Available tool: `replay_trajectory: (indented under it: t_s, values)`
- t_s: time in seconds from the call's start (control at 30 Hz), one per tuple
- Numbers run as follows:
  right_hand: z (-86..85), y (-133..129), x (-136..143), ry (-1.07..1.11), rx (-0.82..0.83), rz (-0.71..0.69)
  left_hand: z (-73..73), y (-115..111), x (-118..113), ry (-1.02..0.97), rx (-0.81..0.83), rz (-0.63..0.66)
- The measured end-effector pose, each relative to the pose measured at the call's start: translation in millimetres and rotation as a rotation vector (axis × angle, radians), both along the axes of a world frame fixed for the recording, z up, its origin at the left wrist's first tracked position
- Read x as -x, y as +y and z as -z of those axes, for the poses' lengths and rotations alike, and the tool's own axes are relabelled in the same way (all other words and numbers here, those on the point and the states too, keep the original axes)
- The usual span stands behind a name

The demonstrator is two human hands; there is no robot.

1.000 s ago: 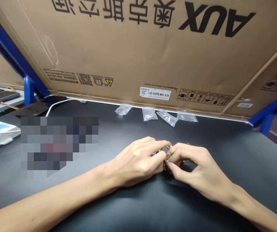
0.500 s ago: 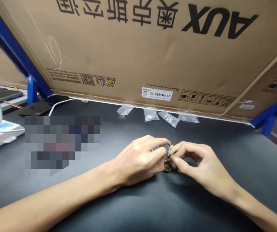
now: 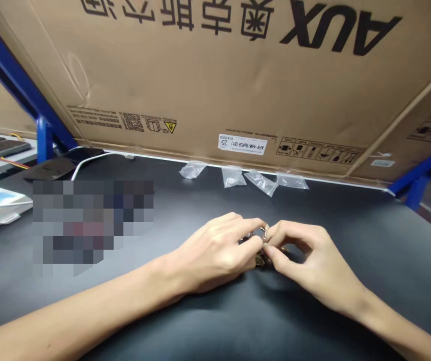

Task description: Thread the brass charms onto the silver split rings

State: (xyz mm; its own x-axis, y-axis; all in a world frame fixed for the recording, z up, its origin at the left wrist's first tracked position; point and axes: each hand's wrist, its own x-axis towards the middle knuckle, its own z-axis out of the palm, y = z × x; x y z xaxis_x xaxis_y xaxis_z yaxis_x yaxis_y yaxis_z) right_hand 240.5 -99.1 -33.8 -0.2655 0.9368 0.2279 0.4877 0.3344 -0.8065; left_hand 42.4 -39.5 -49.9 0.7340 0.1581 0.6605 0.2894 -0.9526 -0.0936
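Note:
Over the dark mat, my left hand [image 3: 225,250] is closed, its thumb and index finger pinching a small silvery metal ring [image 3: 264,233]. Fingertips of my right hand [image 3: 309,250] meet the same ring from the other side, also in a pinch. Just below the fingertips hang or lie dark bronze-coloured metal pieces [image 3: 259,259], partly covered by both hands. Whether these pieces are joined to the ring I cannot tell. The fingers hide most of the ring.
Several clear plastic bags [image 3: 233,176] lie along the mat's back edge. A large cardboard box [image 3: 200,75] stands behind, with a blue metal frame [image 3: 44,135] at its left. At left are a black flat device [image 3: 52,170], a white cable, a white box [image 3: 3,215] and a pixelated patch.
My fingers have shifted very slightly around the ring, and the bronze-coloured pieces sit a little differently beneath them. The view has moved slightly. Both hands keep their pinch.

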Motion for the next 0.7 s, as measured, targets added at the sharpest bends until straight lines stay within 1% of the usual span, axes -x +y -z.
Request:
replay_trajectory:
  t_s: [0.17,0.27,0.33,0.4,0.43,0.5,0.57,0.7]
  values:
    - [5.1,-1.2,0.5,-0.184,-0.3,-0.004,-3.7,-2.1,1.8,0.154,-0.086,-0.039]
    - [12.3,-1.7,1.5,-0.324,-0.505,-0.027,-5.1,-1.8,1.5,0.191,-0.116,-0.062]
    - [18.1,-2.6,2.8,-0.445,-0.599,-0.058,-4.8,-1.0,1.0,0.122,-0.065,-0.09]
    - [22.8,-3.7,4.3,-0.542,-0.652,-0.093,-3.7,-0.2,0.6,-0.001,0.022,-0.116]
    - [24.0,-4.1,5.0,-0.558,-0.668,-0.101,-2.8,0.0,0.4,-0.055,0.061,-0.123]
    - [23.0,-4.7,6.0,-0.502,-0.656,-0.084,-1.1,-0.1,0.1,-0.12,0.115,-0.122]
    - [18.0,-5.1,6.2,-0.362,-0.568,-0.023,0.5,-1.0,-0.1,-0.135,0.168,-0.105]
    - [5.7,-4.0,4.2,-0.056,-0.232,0.108,2.2,-3.1,0.2,-0.139,0.28,-0.082]
